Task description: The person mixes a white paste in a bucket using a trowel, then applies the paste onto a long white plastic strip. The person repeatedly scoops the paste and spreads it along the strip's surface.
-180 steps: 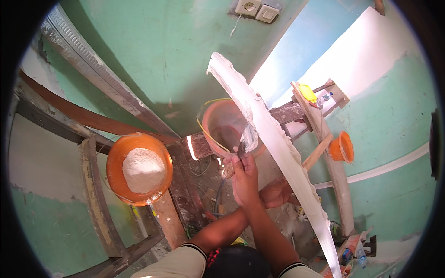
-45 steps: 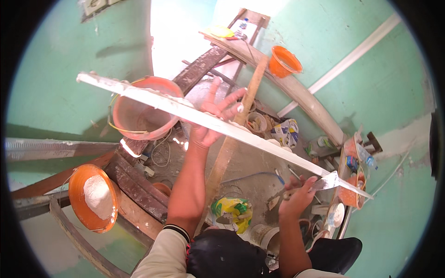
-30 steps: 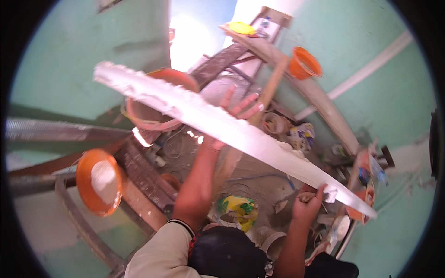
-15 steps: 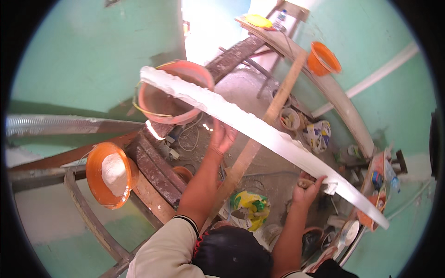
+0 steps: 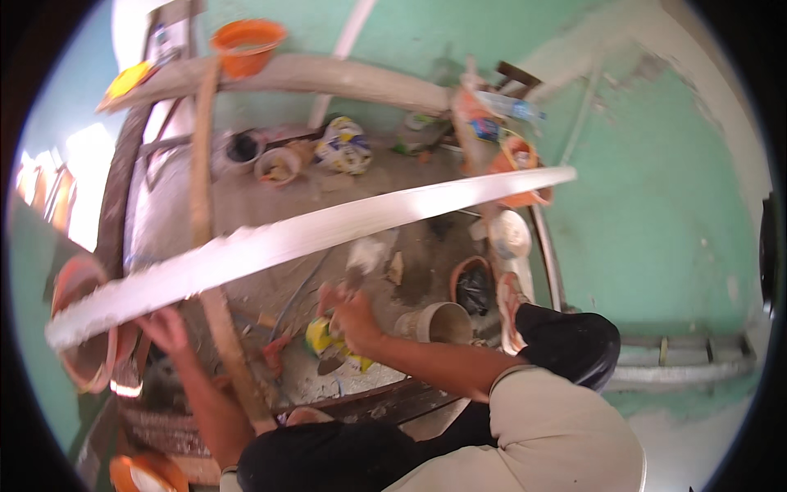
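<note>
A long white plaster strip point(image 5: 328, 228), rough along its upper edge, slants across the view from the pinkish bucket point(image 5: 75, 283) at left to the orange bucket point(image 5: 518, 160) at right. My left hand point(image 5: 168, 330) grips its underside near the left end, the fingertips partly hidden behind it. Below the strip's middle and apart from it is my right hand point(image 5: 354, 318), fingers curled and blurred. Something greyish shows at those fingers, too smeared to name. A wooden batten point(image 5: 205, 164) passes under the strip.
A plank point(image 5: 352, 75) along the far wall bears an orange basin point(image 5: 246, 47). Bags, tubs and debris lie on the floor, among them a yellow-green bag point(image 5: 324, 338) and a whitish bucket point(image 5: 438, 322). At lower left stands an orange bucket point(image 5: 147, 474) with white powder.
My view has swung rightward, and the strip now tilts up to the right. My right hand has come off the strip and lies below it; my left hand stays near the left end.
</note>
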{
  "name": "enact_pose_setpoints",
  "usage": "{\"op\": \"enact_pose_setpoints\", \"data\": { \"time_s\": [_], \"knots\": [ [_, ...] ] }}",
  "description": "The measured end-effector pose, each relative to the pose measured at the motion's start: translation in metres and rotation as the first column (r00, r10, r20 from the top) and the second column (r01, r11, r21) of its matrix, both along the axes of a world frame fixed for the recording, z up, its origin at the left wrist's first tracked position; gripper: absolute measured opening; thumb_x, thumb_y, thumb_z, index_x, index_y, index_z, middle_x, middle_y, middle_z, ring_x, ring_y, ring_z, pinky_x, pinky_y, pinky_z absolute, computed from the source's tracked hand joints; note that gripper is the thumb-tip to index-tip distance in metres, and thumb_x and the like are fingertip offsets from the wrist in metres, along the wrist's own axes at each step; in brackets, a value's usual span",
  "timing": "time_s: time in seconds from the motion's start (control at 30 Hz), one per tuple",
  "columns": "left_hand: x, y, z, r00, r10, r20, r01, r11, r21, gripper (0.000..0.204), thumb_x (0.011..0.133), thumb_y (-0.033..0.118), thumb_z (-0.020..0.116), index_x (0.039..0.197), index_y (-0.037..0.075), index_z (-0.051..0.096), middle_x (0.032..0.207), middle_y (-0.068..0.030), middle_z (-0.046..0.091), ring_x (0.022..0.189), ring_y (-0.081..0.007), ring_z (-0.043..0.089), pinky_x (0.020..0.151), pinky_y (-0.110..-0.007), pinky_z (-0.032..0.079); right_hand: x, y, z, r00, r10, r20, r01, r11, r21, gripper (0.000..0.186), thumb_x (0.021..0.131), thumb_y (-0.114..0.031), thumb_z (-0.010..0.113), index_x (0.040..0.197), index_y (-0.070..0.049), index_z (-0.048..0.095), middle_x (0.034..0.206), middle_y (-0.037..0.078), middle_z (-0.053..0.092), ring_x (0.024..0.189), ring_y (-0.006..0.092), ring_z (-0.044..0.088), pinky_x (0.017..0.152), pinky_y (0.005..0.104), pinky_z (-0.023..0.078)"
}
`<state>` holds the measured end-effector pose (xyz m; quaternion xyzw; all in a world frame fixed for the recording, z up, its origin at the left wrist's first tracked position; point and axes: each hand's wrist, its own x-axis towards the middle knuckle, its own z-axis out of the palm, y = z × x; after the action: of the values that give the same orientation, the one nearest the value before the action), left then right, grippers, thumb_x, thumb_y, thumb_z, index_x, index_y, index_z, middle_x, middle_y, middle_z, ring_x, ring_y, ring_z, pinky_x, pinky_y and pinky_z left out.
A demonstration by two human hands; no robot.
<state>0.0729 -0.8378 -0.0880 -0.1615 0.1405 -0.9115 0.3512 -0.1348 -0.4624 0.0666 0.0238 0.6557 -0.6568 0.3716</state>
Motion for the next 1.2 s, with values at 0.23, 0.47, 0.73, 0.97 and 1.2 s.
{"op": "enact_pose_setpoints", "data": {
  "time_s": [0.23,0.47,0.73,0.97,1.2],
  "knots": [
    [0.011,0.058,0.005,0.880,-0.137,0.454,0.179,0.983,-0.049,0.051,0.110,0.026,0.054,0.150,-0.005,0.046,0.149,-0.0208,0.057,0.133,-0.0312,0.060,0.110,-0.043,0.054,-0.124,0.169,0.093,0.626,0.778,0.048,-0.714,0.548,0.436,0.077,0.090,-0.045,0.083,0.139,0.001,0.046,0.115,0.017,0.064,0.104,0.0239,0.068,0.081,0.0366,0.057],
    [-0.095,0.225,0.189,0.053,-0.311,0.949,0.996,-0.052,-0.072,0.053,0.108,0.042,0.058,0.140,0.000,0.056,0.115,-0.0088,0.070,0.104,-0.0218,0.073,0.086,-0.038,0.062,-0.329,0.395,0.185,0.807,0.585,-0.083,-0.266,0.486,0.833,0.038,0.099,-0.026,0.065,0.130,-0.006,0.058,0.099,0.016,0.070,0.097,0.0263,0.070,0.084,0.0431,0.056],
    [-0.401,0.426,0.157,0.834,0.282,0.474,0.382,-0.916,-0.126,0.072,0.098,0.044,0.069,0.156,0.010,0.045,0.135,-0.0241,0.066,0.124,-0.0363,0.065,0.107,-0.047,0.050,-0.455,0.482,0.104,0.240,0.970,0.030,0.154,-0.069,0.986,0.014,0.091,-0.018,0.067,0.097,-0.010,0.077,0.094,0.012,0.076,0.090,0.0323,0.074,0.078,0.0460,0.057],
    [-0.515,0.645,0.069,0.685,0.452,0.571,0.726,-0.361,-0.585,0.072,0.090,0.001,0.061,0.159,0.005,0.040,0.142,-0.0243,0.060,0.136,-0.0325,0.056,0.113,-0.042,0.046,-0.501,0.446,0.071,-0.075,0.995,0.059,0.058,-0.055,0.997,0.014,0.081,-0.017,0.069,0.080,-0.009,0.081,0.087,0.014,0.078,0.086,0.0299,0.077,0.074,0.0448,0.058],
    [-0.525,0.679,0.122,0.548,0.352,0.759,0.837,-0.219,-0.502,0.077,0.080,-0.006,0.051,0.156,0.002,0.045,0.151,-0.0255,0.053,0.144,-0.0327,0.050,0.122,-0.040,0.034,-0.519,0.455,0.073,-0.105,0.994,-0.020,-0.156,0.003,0.988,0.024,0.085,-0.028,0.070,0.081,-0.006,0.078,0.083,0.015,0.075,0.083,0.0348,0.074,0.075,0.0486,0.057]
  ]
}}
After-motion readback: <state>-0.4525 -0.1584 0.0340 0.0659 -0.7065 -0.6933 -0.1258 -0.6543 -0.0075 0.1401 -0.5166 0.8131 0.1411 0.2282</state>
